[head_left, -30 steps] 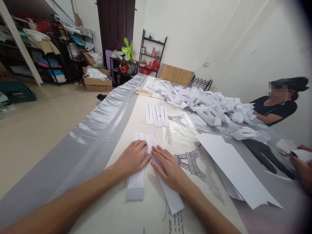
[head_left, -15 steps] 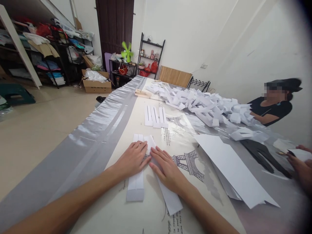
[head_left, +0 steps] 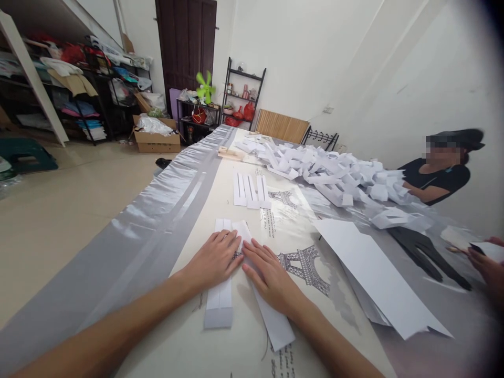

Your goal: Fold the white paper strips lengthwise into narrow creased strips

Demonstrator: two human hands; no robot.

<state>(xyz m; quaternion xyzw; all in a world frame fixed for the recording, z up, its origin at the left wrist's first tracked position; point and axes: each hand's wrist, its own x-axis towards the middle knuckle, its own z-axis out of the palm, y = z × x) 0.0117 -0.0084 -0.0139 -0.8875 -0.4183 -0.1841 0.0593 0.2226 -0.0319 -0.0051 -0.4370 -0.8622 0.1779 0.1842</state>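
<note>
My left hand (head_left: 218, 255) lies flat across a folded white paper strip (head_left: 219, 304), with its fingertips reaching onto the top of a second strip. That second white paper strip (head_left: 276, 328) slants toward me under my right hand (head_left: 270, 274), which presses flat with its fingers stretched out. The two hands almost meet at the upper part of this strip. My fingers and palms hide the middle of both strips. Ahead of them, several white folded paper pieces with dark slits (head_left: 251, 191) lie side by side.
A large heap of folded white papers (head_left: 326, 168) covers the far right of the table. Large white sheets (head_left: 378, 273) lie to my right, near a dark cloth piece (head_left: 425, 254). Another person (head_left: 437, 173) sits across, and a hand (head_left: 490, 270) holds something dark at the right edge.
My left fingertips have slid slightly right along the top of the slanted strip. My right hand stays nearly still. The other hand at the right edge has shifted a little to the right.
</note>
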